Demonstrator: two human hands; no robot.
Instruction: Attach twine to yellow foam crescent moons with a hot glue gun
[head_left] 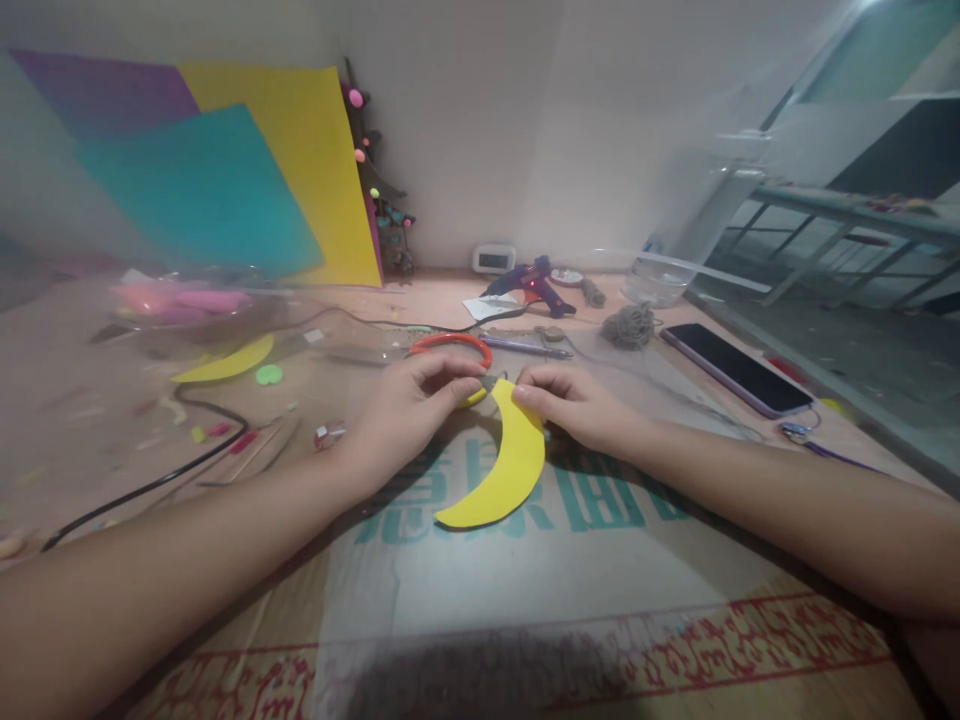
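Observation:
A yellow paper crescent (517, 470) hangs over the table in front of me, its narrow lower tip pointing left. My right hand (562, 400) pinches its upper end between thumb and fingers. My left hand (431, 400) is closed beside that same end, thumb against forefinger. Whatever its fingertips hold is largely hidden. A small grey piece and a bit of yellow show by them. Directly behind the left hand lies an orange curved handle (450, 342), partly covered, so its kind cannot be told.
Behind are a purple pen (525, 347), a glue gun (536, 288) with a red light, and grey yarn (628, 327). A phone (735, 368) lies right. Another yellow crescent (229, 362) and a black cord (199, 455) lie left. Coloured sheets (277, 150) lean against the wall.

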